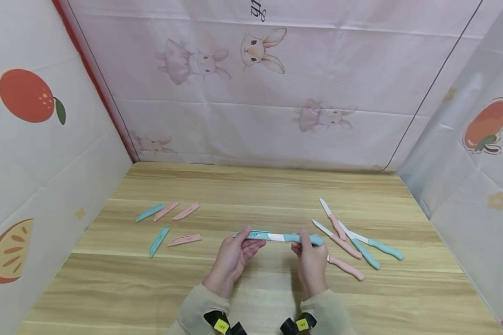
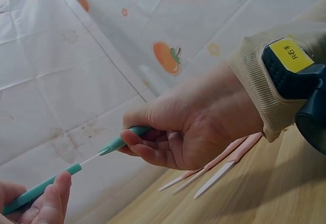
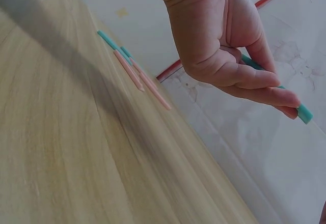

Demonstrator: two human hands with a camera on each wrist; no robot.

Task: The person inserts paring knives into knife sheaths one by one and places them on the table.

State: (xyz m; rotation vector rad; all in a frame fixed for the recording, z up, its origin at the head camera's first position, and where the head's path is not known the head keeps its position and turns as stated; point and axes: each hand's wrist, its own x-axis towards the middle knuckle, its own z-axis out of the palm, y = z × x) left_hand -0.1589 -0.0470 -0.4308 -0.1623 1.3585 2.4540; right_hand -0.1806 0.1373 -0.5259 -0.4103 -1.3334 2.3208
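Between the two hands a blue-handled paring knife (image 1: pixel 293 238) is held level above the table, part of its white blade inside a blue blade sheath (image 1: pixel 260 235). My left hand (image 1: pixel 230 260) pinches the sheath between thumb and fingers. The knife's handle is gripped by my right hand (image 1: pixel 312 267). In the left wrist view, a short stretch of bare blade shows between the sheath (image 2: pixel 43 187) and the handle (image 2: pixel 116 143). The right wrist view shows the sheath's open end (image 3: pixel 304 114) sticking out past the left fingers.
To the left on the wooden table (image 1: pixel 251 195) lie loose sheaths, pink (image 1: pixel 186 211) and blue (image 1: pixel 159 242). At the right, several unsheathed knives lie close together, with pink handles (image 1: pixel 346 268) and blue handles (image 1: pixel 385 249), some crossing. Printed cloth walls (image 1: pixel 251 135) enclose the table's back and sides.
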